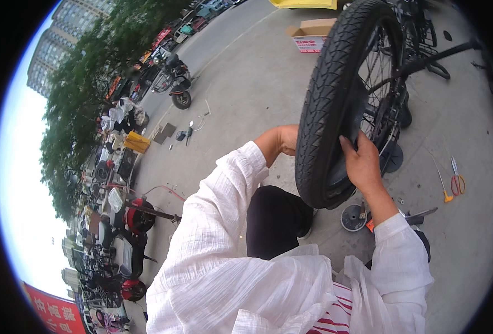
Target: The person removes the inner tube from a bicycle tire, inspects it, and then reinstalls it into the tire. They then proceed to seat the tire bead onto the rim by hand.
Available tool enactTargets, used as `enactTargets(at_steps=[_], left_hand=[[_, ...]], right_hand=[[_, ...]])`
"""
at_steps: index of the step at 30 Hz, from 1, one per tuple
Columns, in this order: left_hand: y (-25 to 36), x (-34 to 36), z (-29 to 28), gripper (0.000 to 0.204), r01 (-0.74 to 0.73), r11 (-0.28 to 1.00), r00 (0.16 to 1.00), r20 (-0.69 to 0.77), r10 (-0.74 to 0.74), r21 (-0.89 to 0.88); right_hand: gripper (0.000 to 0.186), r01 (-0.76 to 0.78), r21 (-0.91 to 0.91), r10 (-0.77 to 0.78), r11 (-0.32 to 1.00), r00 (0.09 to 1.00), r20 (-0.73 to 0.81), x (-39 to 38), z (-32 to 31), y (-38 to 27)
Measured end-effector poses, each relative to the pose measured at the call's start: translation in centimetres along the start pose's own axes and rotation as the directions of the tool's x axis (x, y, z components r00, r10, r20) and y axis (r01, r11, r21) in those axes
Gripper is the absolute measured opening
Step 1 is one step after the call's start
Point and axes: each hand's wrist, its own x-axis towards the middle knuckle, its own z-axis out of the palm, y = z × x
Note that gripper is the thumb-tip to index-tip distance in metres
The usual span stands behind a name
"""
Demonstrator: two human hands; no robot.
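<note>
A black treaded bicycle tyre (321, 108) on a spoked wheel fills the upper middle, with the bike frame (431, 60) behind it. My left hand (284, 139) reaches to the tyre's left side, its fingers hidden behind it. My right hand (361, 161) grips dark smooth rubber (342, 170) on the tyre's inner side, thumb and forefinger showing; I cannot make out whether that is tube or sidewall. Below the wheel lie a round metal-topped object (352, 217) and a long dark tool (424, 214). Red-handled scissors (457, 181) and an orange-handled tool (447, 196) lie at the right.
A cardboard box (310, 42) and yellow object (302, 3) sit behind the wheel. A scooter (177, 83) stands upper left. Parked scooters (124, 250), clutter and a yellow box (136, 142) line the left, near a red hose (165, 189). My knee (271, 222) is below.
</note>
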Motion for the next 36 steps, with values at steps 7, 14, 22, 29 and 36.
enactTargets(at_steps=[7,14,22,29,36], left_hand=[[-0.6,-1.2,2.0,0.033,-0.108,0.994,0.994,0.009,0.108,0.0],[-0.1,1.0,4.2,0.031,-0.106,0.993,0.993,0.059,0.103,0.048],[-1.1,0.6,2.0,0.053,-0.091,0.993,0.994,0.059,0.087,0.078],[-0.2,-0.7,1.2,0.032,-0.071,0.985,0.991,0.101,0.088,-0.16],[0.1,1.0,0.2,0.022,0.018,0.979,0.998,0.061,-0.031,0.202]], right_hand=[[0.029,-0.132,0.179,0.107,0.975,0.984,0.142,-1.1,1.0,0.4],[0.033,-0.353,0.294,0.293,0.888,0.928,0.229,-1.5,-0.1,-0.9],[0.032,-0.379,0.099,0.342,0.92,0.901,0.267,-1.6,0.0,-1.9],[0.03,-0.302,0.033,0.284,0.953,0.925,0.251,-1.5,-0.7,-0.4],[0.031,-0.319,0.043,0.293,0.947,0.91,0.294,-1.9,-1.5,-1.7]])
